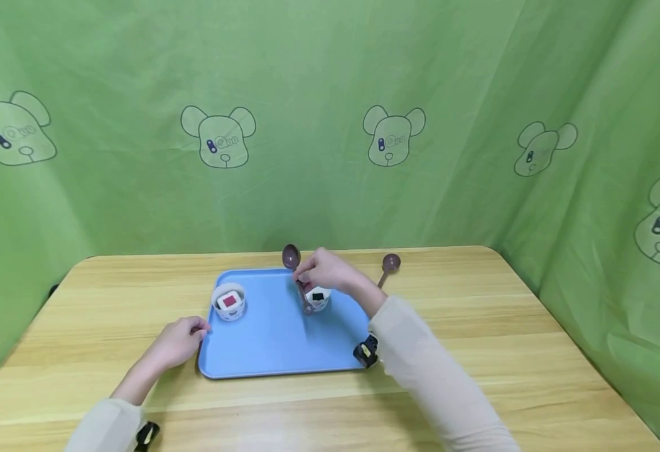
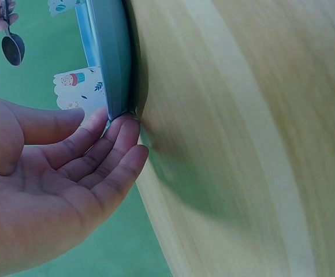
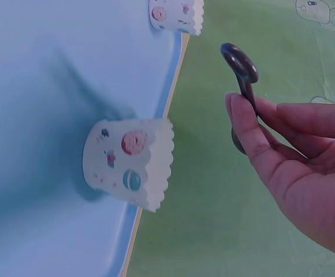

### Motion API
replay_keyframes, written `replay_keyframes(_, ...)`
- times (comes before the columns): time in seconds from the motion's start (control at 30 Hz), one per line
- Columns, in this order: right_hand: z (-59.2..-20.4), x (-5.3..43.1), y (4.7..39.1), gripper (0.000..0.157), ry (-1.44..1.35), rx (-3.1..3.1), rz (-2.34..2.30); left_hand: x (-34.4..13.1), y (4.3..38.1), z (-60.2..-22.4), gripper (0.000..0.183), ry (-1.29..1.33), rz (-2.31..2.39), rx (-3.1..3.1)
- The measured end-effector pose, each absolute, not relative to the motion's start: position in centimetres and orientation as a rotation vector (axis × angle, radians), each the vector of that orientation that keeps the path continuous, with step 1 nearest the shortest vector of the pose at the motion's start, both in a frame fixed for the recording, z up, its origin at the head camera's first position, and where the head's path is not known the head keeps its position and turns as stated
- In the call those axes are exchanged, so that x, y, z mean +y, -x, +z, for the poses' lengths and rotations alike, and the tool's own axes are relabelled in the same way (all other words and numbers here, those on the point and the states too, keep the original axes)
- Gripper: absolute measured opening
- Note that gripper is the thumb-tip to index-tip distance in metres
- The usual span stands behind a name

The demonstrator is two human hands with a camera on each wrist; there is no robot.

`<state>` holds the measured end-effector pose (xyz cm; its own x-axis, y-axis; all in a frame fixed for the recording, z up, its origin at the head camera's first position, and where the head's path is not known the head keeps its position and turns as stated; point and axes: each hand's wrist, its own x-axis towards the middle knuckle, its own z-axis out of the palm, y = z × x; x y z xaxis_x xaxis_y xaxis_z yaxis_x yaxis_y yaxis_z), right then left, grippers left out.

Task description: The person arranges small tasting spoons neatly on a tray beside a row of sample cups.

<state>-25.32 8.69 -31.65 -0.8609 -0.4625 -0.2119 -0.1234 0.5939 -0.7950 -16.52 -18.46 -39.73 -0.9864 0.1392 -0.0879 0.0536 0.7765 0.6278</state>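
Spoon (image 1: 291, 257) pinched in right hand (image 1: 328, 271).

Open room spans the blue tray (image 1: 273, 358) along its near edge and reaches the far edge between left cup (image 1: 230, 314) and right cup (image 1: 321, 306). The left cup blocks the far left corner, the left hand (image 1: 178, 341) the left edge; right hand (image 1: 326, 272) and spoon (image 1: 291, 257) crowd the right cup, forearm (image 1: 370, 297) the right edge
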Motion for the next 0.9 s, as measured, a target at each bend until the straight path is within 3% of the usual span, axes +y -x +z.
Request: replay_keyframes(0.9,-33.8,5.0,24.1,0.020,0.555,2.392,-1.104,-18.4,16.4,-39.7,0.019,-0.171,0.982,2.855)
